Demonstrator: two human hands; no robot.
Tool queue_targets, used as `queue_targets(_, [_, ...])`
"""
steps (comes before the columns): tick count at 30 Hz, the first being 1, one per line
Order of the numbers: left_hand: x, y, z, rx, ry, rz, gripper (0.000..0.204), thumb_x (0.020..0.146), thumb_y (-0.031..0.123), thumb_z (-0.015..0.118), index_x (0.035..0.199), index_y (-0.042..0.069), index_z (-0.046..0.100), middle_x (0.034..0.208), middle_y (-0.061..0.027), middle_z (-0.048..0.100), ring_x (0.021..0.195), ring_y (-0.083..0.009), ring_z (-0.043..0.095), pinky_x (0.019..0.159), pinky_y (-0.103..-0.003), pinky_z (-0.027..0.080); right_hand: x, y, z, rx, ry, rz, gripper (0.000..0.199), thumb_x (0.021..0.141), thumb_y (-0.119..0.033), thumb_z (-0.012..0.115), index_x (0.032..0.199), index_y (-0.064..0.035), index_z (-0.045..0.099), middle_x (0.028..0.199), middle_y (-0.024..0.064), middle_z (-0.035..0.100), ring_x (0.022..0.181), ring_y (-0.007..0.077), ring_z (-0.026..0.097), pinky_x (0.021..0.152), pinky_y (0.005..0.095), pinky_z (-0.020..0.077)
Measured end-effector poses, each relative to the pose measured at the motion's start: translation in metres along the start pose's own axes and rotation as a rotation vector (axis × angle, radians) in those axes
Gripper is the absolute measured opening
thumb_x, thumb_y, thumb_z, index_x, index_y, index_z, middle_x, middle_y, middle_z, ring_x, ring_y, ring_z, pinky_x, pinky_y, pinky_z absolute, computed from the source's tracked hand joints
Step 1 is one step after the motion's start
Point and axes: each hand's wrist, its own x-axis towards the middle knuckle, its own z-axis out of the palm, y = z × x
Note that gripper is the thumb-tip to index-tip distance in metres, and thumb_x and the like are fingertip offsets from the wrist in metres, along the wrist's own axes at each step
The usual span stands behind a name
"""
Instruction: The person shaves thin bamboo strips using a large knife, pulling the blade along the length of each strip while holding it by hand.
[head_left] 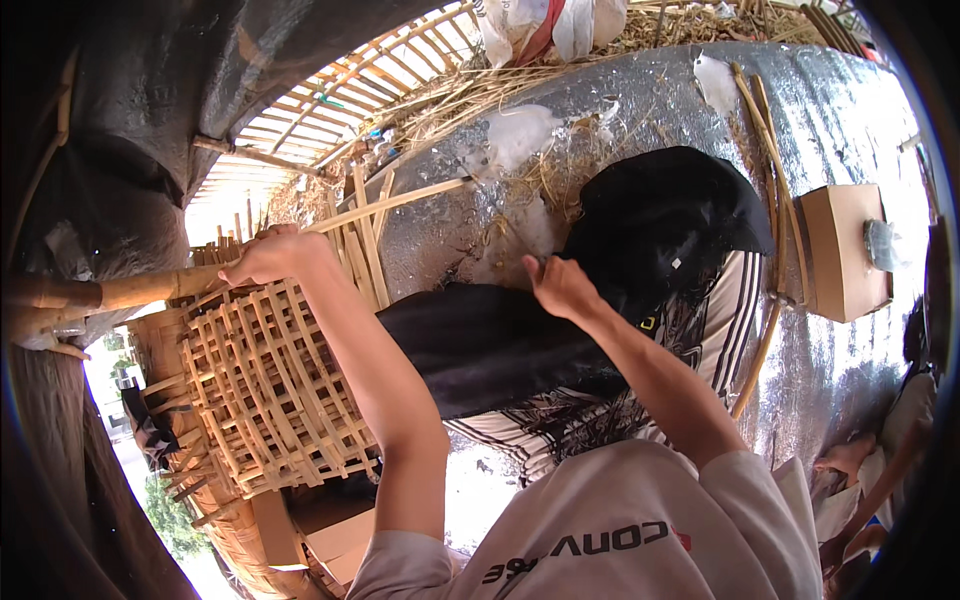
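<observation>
Left hand [265, 256]: raised to the upper left, fingers curled shut around the top edge of a woven lattice panel of pale bamboo strips [265, 385], which stands tilted at the left of the view, its open square weave facing the person. Loose strip ends stick up above the panel's top beside the hand, and one long pale bamboo slat [400, 203] runs from there toward the upper right. Right hand [560, 285]: at the centre, fingers pinched closed on the upper edge of a black cloth [500, 345], which drapes down and left across the person's lap. Behind the cloth, a second black fabric piece [665, 215] lies bunched over a striped black-and-white garment [725, 320]. Beneath these, a silver foil-like sheet [840, 110] covers the ground, strewn with dry straw. A brown cardboard box [845, 250] sits on the sheet at the right, well apart from both hands. Another person's hand [850, 455] shows at the lower right edge.
</observation>
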Motion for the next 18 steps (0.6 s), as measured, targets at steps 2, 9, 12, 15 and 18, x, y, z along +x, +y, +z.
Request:
queue_targets(2, [-0.001, 0.001, 0.007, 0.015, -0.018, 0.012, 0.063, 0.097, 0.066, 0.019, 0.097, 0.011, 0.049, 0.093, -0.0046, 0.045, 0.085, -0.0215, 0.039, 0.084, -0.044, 0.031, -0.002, -0.005, -0.006, -0.002, -0.029, -0.111, 0.067, 0.101, -0.048, 0.04, 0.073, 0.0069, 0.068, 0.075, 0.0338, 0.064, 0.078, 0.0506, 0.065, 0.071, 0.0536, 0.0547])
queue_targets(9, [-0.016, -0.005, 0.041, 0.188, 0.052, 0.051, 0.085, 0.099, 0.064, 0.019, 0.118, -0.011, 0.055, 0.126, -0.025, 0.054, 0.114, -0.0367, 0.053, 0.105, -0.051, 0.043, -0.018, -0.019, 0.009, 0.056, -0.109, -0.156, 0.062, 0.1, -0.051, 0.042, 0.087, 0.0064, 0.061, 0.08, 0.0338, 0.065, 0.08, 0.0523, 0.064, 0.073, 0.0573, 0.0531])
queue_targets(12, [-0.021, 0.0, 0.044, 0.135, -0.048, 0.014, 0.094, 0.099, 0.064, 0.019, 0.134, -0.021, 0.037, 0.139, -0.0362, 0.039, 0.128, -0.0416, 0.046, 0.114, -0.053, 0.037, -0.001, -0.002, -0.003, 0.019, 0.045, 0.056, 0.067, 0.101, -0.048, 0.041, 0.078, 0.0084, 0.068, 0.08, 0.0339, 0.065, 0.083, 0.0498, 0.065, 0.074, 0.0543, 0.054])
queue_targets(15, [-0.03, -0.004, 0.055, 0.15, -0.085, 0.055, 0.091, 0.099, 0.064, 0.019, 0.123, -0.019, 0.048, 0.131, -0.0322, 0.048, 0.119, -0.0409, 0.05, 0.113, -0.05, 0.038, 0.003, -0.004, -0.01, -0.054, 0.023, -0.114, 0.068, 0.102, -0.047, 0.039, 0.071, 0.0066, 0.066, 0.078, 0.0331, 0.064, 0.08, 0.0503, 0.065, 0.072, 0.0528, 0.0546])
queue_targets(18, [-0.035, -0.012, 0.06, 0.062, -0.263, 0.09, 0.07, 0.098, 0.068, 0.026, 0.089, 0.003, 0.053, 0.089, -0.0115, 0.054, 0.082, -0.0241, 0.052, 0.083, -0.039, 0.046, -0.008, -0.029, -0.004, 0.111, 0.065, -0.288, 0.06, 0.101, -0.046, 0.043, 0.079, 0.0069, 0.062, 0.07, 0.032, 0.062, 0.071, 0.0515, 0.063, 0.065, 0.0561, 0.052])
